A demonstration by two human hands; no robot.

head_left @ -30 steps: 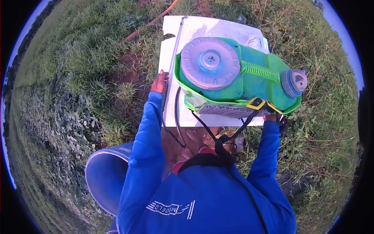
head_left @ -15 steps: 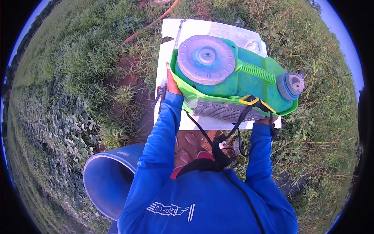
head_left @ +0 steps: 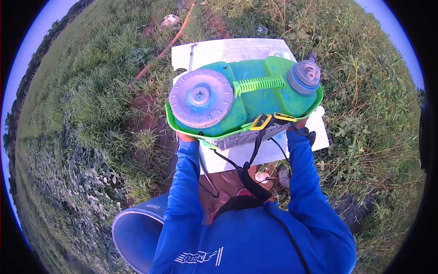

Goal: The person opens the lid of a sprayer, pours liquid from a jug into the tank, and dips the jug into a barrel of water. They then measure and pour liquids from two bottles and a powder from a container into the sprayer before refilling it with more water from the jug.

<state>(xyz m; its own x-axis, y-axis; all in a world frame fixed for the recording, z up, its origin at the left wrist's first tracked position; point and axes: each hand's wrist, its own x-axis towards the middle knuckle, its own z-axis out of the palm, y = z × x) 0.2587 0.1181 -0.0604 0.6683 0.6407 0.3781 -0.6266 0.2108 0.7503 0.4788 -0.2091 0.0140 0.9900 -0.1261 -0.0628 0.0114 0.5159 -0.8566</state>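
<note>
A green backpack sprayer [head_left: 253, 98] is in front of me, top side up, with a wide round lid [head_left: 200, 97] at its left and a smaller grey cap [head_left: 305, 76] at its right. A ribbed handle runs between them. My left hand [head_left: 186, 137] grips the lower left side of the sprayer, its fingers mostly hidden under the green rim. At the lower right side, my right hand [head_left: 299, 123] holds on too, largely covered by the rim. Black straps [head_left: 248, 171] with yellow buckles [head_left: 261, 122] hang from the near side towards my body.
Beneath the sprayer lies a white board [head_left: 223, 157]. A blue barrel [head_left: 137, 233] stands at my left, its mouth towards me. An orange hose [head_left: 171, 43] crosses the grass ahead. A white round item [head_left: 262, 177] is on the ground near my feet. Weeds grow at the right.
The sprayer has moved left and closer to my body, both hands still on it. It has turned so that its right end is now farther from me than before.
</note>
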